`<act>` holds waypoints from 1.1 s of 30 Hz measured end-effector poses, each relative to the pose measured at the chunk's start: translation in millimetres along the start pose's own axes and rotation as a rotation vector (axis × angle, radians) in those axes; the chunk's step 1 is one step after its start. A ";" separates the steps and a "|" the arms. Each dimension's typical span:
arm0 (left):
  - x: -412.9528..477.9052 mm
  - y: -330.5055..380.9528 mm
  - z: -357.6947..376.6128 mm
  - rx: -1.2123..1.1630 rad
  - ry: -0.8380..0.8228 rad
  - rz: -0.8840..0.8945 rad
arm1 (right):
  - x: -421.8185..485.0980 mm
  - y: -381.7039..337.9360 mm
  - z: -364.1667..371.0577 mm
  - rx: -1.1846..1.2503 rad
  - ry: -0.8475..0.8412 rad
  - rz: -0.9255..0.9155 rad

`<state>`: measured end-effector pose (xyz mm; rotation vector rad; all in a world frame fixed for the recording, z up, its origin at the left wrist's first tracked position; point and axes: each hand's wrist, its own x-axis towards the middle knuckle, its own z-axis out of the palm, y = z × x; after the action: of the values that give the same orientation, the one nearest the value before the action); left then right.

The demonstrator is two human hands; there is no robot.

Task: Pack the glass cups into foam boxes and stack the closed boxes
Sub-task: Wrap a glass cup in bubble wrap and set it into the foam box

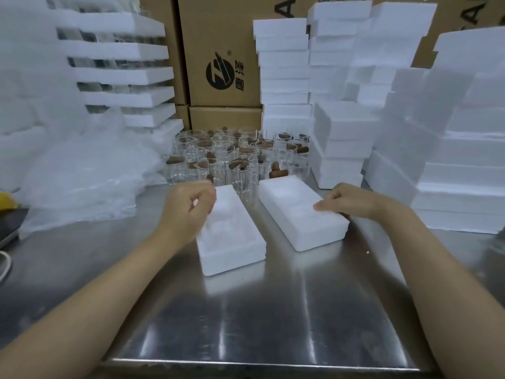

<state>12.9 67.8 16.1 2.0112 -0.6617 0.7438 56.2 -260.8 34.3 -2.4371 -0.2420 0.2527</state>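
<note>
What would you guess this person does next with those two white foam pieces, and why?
Probably the left hand reaches for one of the cups just behind: the left half and right half lie open side by side, their hollows look empty though blurred, and the right hand holds the right half.

White foam boxes (232,231), brown cartons (218,36), black logo (225,73)

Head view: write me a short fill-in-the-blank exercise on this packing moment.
1. The glass cups stand ___ the left foam half and right foam half.
2. The right hand grips the foam half on the ___.
3. The logo-printed boxes are made of ___.
Missing: behind; right; cardboard.
</note>
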 end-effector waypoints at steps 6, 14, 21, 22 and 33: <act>7.6 -22.8 7.2 -0.182 0.055 -0.773 | -2.1 -9.8 13.5 0.104 0.024 -0.040; 23.0 -29.1 33.6 -0.266 0.237 -0.762 | -2.2 -13.1 18.5 0.141 0.048 -0.087; 55.0 -58.9 34.4 0.213 0.301 -0.922 | 0.0 -9.2 20.5 0.245 0.119 -0.111; 56.8 -60.9 34.3 0.264 0.268 -0.936 | 0.5 -8.6 19.9 0.245 0.116 -0.113; 59.9 -74.9 36.2 0.434 -0.028 -0.888 | 2.6 -6.2 21.7 0.192 0.091 -0.125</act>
<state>114.3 62.6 2.1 2.3936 0.4345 0.3197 52.7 -242.3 21.5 -2.2278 -0.3140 0.1035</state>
